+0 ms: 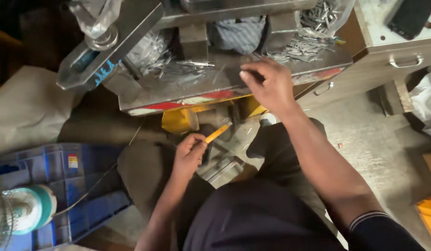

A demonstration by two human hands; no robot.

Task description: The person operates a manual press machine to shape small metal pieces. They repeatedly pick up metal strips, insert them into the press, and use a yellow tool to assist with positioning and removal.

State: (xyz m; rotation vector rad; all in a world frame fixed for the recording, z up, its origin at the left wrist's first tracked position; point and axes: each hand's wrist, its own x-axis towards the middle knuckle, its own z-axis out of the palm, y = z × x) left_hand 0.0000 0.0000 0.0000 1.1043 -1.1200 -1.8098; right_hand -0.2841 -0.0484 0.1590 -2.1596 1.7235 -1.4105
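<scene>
Blue crate, lower left: rigid plastic, with a small fan at its near corner.

Left hand, below the front edge of the press bed: fingers closed around a short orange stick, pinched at its lower end, tip slanting up towards the bed. Judged light, stiff, easy to hold between thumb and forefinger; best taken near the middle.

Loose metal pieces, along the middle of the bed: thin, shiny, probably sharp and slippery; better picked singly by the ends.

Right hand, at the bed's right front edge: fingers curled down, tips on the surface; grip on a piece cannot be told.

Metal cabinet, far right.
</scene>
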